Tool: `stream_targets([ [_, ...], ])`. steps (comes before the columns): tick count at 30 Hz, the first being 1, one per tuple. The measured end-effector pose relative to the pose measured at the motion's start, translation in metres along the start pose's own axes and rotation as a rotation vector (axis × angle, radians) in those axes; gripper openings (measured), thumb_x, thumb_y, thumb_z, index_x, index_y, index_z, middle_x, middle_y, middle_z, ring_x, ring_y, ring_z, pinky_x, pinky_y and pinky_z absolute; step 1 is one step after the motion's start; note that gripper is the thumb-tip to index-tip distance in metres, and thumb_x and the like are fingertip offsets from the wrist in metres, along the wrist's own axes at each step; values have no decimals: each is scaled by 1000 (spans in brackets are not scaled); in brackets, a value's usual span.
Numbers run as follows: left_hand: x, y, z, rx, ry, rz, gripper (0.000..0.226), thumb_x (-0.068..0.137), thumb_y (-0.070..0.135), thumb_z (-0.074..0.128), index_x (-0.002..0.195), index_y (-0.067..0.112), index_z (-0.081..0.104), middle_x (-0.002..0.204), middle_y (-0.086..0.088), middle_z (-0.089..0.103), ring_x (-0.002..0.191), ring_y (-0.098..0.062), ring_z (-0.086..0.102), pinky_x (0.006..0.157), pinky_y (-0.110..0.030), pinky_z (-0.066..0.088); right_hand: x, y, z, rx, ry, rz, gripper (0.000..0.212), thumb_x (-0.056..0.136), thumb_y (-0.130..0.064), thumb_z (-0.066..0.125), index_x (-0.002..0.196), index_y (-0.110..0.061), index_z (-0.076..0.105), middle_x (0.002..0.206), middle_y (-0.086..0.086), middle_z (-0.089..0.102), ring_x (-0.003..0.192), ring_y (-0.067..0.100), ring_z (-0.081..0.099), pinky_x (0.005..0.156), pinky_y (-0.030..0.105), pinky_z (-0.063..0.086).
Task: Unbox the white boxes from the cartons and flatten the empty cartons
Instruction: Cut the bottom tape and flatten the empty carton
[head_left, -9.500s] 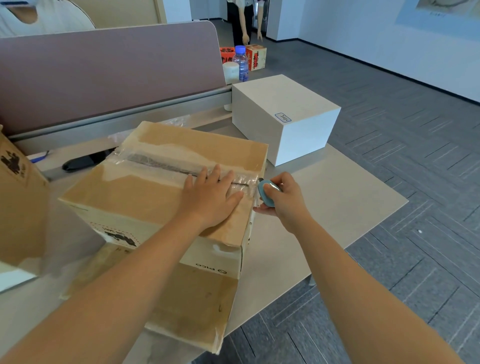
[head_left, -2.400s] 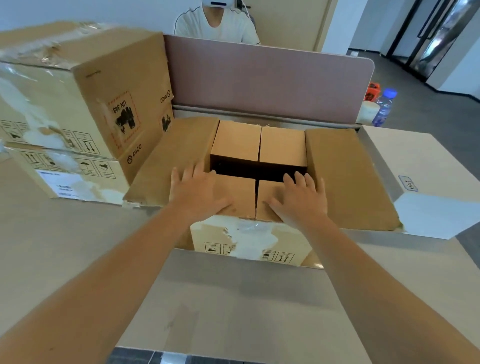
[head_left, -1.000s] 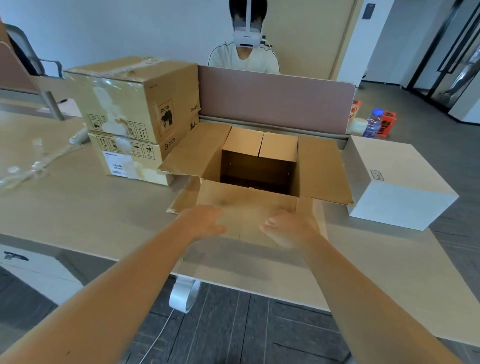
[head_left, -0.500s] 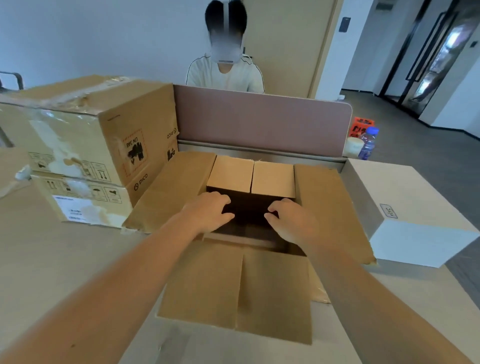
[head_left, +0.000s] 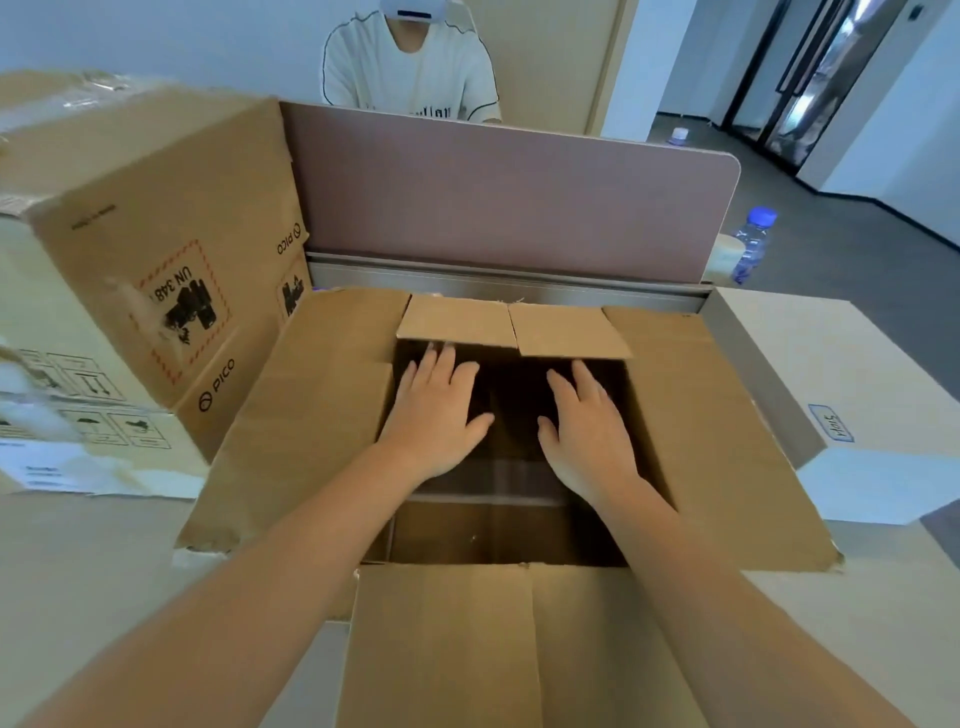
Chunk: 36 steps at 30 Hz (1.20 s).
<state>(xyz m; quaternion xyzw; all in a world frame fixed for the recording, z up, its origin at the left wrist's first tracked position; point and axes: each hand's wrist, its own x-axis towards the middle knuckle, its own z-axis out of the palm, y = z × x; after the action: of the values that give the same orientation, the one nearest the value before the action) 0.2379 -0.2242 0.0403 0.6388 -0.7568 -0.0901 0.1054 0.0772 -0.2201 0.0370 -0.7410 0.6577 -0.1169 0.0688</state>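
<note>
From the head view, the open carton (head_left: 332, 415) sits against the desk's far edge, flaps splayed. The left hand (head_left: 436, 415) and right hand (head_left: 587, 431) reach inside, fingers spread, holding nothing. The interior is dark, apparently empty; a white box (head_left: 831, 379) stands beside it. Push the bottom seam evenly.

The open carton (head_left: 332, 405) sits upright on the surface, all four brown flaps folded outward — the near pair hangs toward the viewer, the far pair leans against the divider side, the long side flaps lie nearly flat. Its inside is dark and appears empty, though the shadow hides the bottom. A white box (head_left: 841, 395) with a small label on top stands just right of it, under the right flap's edge. Two sealed cartons (head_left: 156, 270) are stacked at the left — printed with PICO marks and a red-hatched UN label.
</note>
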Motion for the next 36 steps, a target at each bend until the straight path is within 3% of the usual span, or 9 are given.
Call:
stream_targets([
  [4,18,-3,-13,18,156,27,65,95,39,44,148,14,16,157,-8,7,146,-23,1,117,-37,-1,21,3,-16,-39,86,-28,62,97,-27,41,149,-17,9,158,8,-3,146,24,-2,118,34,4],
  [13,98,-28,-26,228,62,-108,77,96,48,36,149,13,-7,157,-9,-11,145,-26,-9,117,-44,0,109,30,-29,-95,-21,21,70,98,-36,38,149,-16,-6,157,5,-16,145,26,-14,117,45,-3],
  [17,123,-41,-16,266,-56,-126,77,95,53,32,149,15,-7,158,-5,-9,145,-23,-8,115,-49,-1,132,39,-18,-129,-128,43,69,98,-42,33,149,-15,-6,158,3,-9,146,24,-6,116,48,-1],
  [20,128,-43,-10,288,-128,-129,75,94,57,28,150,17,0,158,-1,0,146,-21,-2,114,-53,0,139,42,-11,-199,-144,17,65,96,-47,33,148,-16,11,156,2,14,145,24,11,115,51,8],
  [23,129,-44,-10,262,-95,-125,71,93,58,30,149,18,12,157,-2,13,145,-22,10,114,-53,5,139,41,-9,-239,-124,2,61,95,-49,35,144,-16,22,151,3,24,141,26,20,114,50,15],
  [30,109,-37,-15,175,-59,-90,65,95,49,35,148,17,17,157,-2,10,146,-21,4,116,-47,3,120,36,-16,-156,-99,-1,57,97,-40,37,145,-14,23,155,6,17,144,26,15,117,43,9],
  [36,52,-26,-25,110,-132,-43,62,96,46,38,148,16,21,157,-3,13,145,-21,7,118,-42,11,63,22,-31,-85,-126,16,54,98,-37,38,144,-12,27,153,8,22,143,25,18,117,40,14],
])
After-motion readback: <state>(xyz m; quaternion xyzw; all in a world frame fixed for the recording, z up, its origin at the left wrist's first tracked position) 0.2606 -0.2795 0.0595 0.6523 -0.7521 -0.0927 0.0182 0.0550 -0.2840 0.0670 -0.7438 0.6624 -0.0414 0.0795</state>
